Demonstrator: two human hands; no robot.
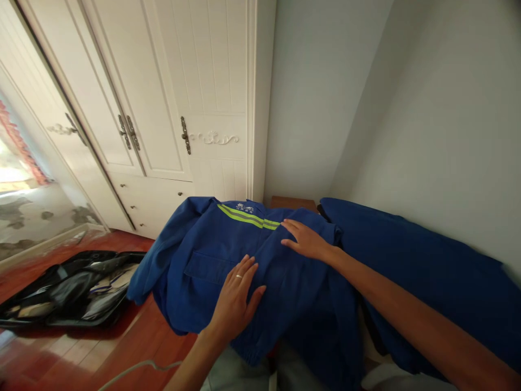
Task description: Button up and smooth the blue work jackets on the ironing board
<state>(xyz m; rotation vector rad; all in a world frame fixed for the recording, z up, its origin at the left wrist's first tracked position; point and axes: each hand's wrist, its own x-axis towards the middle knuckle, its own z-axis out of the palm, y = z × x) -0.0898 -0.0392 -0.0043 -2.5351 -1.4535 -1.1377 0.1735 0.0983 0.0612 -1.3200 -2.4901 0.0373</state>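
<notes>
A blue work jacket (203,255) with a yellow-green reflective stripe (244,216) lies spread flat in front of me, one sleeve hanging off the left side. My left hand (236,296) rests palm down on the jacket's middle, fingers apart, a ring on one finger. My right hand (305,239) lies flat on the jacket farther back, just right of the stripe, fingers extended. Neither hand grips the cloth.
More blue fabric (407,255) lies to the right along the grey wall. A white wardrobe (163,108) with metal handles stands behind. A black plastic bag (69,288) lies on the red wooden floor (134,336) at left. A white cord (134,369) runs near the bottom edge.
</notes>
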